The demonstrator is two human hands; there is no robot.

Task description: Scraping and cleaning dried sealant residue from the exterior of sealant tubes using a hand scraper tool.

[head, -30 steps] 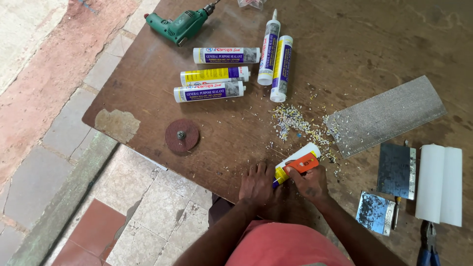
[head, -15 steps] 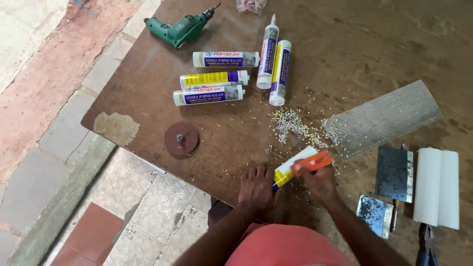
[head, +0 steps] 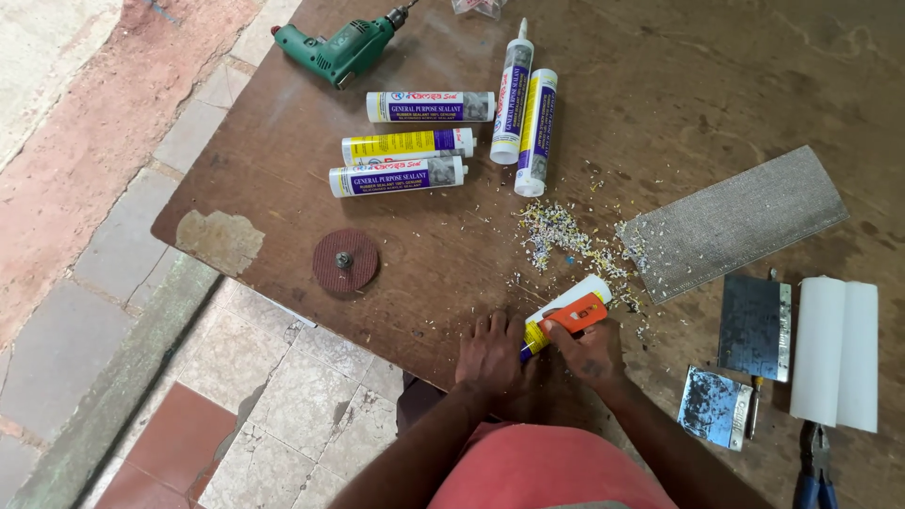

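Observation:
A white and yellow sealant cartridge (head: 566, 303) lies at the near edge of the brown wooden table (head: 660, 104). My left hand (head: 490, 353) presses down on its lower end. My right hand (head: 592, 351) grips an orange utility knife (head: 577, 315) held against the cartridge's side. A scatter of small white and yellow shavings (head: 566, 236) lies just beyond the cartridge.
Several more sealant cartridges (head: 415, 146) lie at the back beside a green power drill (head: 344, 47). A reddish grinding disc (head: 346, 262) sits to the left. A grey sanding sheet (head: 735, 221), two metal scrapers (head: 754, 316), a white roll (head: 834, 351) and blue-handled pliers (head: 813, 467) lie right.
My hands, the cartridge and the knife stay in almost the same place at the table's near edge; only a slight shift of the view shows.

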